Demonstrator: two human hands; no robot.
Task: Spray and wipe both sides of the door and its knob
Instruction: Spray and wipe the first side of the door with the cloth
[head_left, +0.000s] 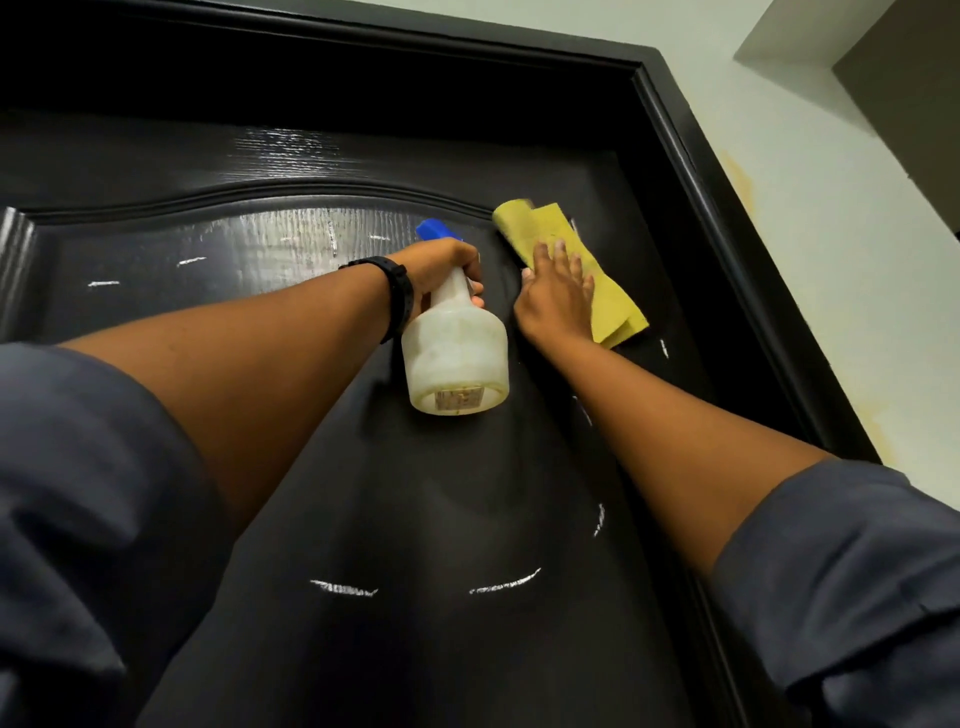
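Right hand (557, 296) presses a folded yellow cloth (613, 291) flat near the dark wooden door's (363, 493) right edge — left hand (441, 270) grips the white plastic spray bottle (454, 353); droplets may streak if left unwiped.

your door (415, 519) is dark, almost black, with a wood grain, a glossy sheen and a raised arched moulding across its upper panel. the spray bottle (457, 358), cloudy white with a blue nozzle, points at the door, base toward you, its neck gripped in your left hand (441, 270). the folded yellow cloth (613, 306) lies flat on the panel's upper right, pressed under your right hand (556, 296).
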